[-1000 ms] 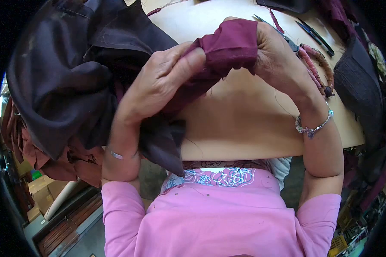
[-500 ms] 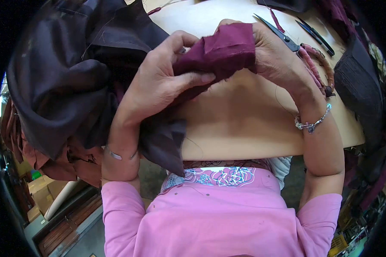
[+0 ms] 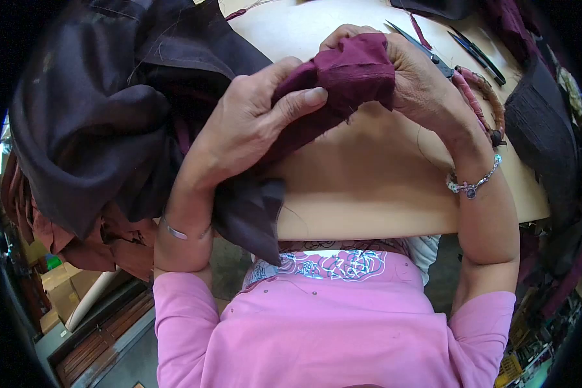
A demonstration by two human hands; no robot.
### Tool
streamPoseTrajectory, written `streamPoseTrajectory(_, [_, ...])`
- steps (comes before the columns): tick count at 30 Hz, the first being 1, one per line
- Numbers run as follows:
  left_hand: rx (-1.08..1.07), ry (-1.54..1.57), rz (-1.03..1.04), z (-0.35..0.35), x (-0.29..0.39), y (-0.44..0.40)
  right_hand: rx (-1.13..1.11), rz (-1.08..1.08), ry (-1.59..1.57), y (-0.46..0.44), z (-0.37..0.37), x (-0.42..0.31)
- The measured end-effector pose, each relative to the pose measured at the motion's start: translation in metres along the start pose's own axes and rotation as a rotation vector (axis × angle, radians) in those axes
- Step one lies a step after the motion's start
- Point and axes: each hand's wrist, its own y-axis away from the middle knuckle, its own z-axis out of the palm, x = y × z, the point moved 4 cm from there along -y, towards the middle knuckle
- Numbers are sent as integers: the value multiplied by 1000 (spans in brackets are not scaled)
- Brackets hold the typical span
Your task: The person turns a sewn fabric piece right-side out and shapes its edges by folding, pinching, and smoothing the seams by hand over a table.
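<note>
Between my two hands is a strip of maroon fabric (image 3: 352, 77), folded over, with frayed threads along its lower edge. My left hand (image 3: 255, 113) pinches its left end, thumb on top and the fingers mostly behind the cloth. At the other end, my right hand (image 3: 420, 77) grips the fabric; most of its fingertips are hidden behind it. Dark fabric (image 3: 110, 136) lies in a large bunched heap at my left, and a corner of dark cloth (image 3: 251, 216) hangs below my left wrist over the table edge.
On the pale table (image 3: 368, 187), scissors (image 3: 443, 64) with wrapped handles lie beyond my right wrist, beside dark slim snips or tweezers (image 3: 478, 57). More dark fabric (image 3: 540, 116) drapes over the right edge. Rust-brown cloth (image 3: 126, 242) and a cardboard box (image 3: 68, 291) are at lower left.
The left thumb has lifted and shifted up along the maroon fabric. The folded piece has turned slightly, showing more of its seam, and both hands have moved a little to the right.
</note>
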Motion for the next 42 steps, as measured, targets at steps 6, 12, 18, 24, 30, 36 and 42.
streamPoseTrajectory(6, [-17,-72,88,2,6,2,-95,270,25,1,3,-5])
streamPoseTrajectory(12, [-104,77,120,-1,3,2,-79,220,-170,1,6,-3])
streamPoseTrajectory(18, [-104,105,152,-5,1,1,-107,160,-192,2,7,0])
streamPoseTrajectory(24, [-57,236,52,-6,0,-1,-84,-18,-151,-2,14,1])
streamPoseTrajectory(30, [-53,-39,38,-3,-1,-1,-141,137,71,0,15,0])
streamPoseTrajectory(36, [-87,-41,112,0,1,0,-170,134,4,1,11,5])
streamPoseTrajectory(42, [-93,95,107,-6,0,1,-160,111,-102,1,13,0])
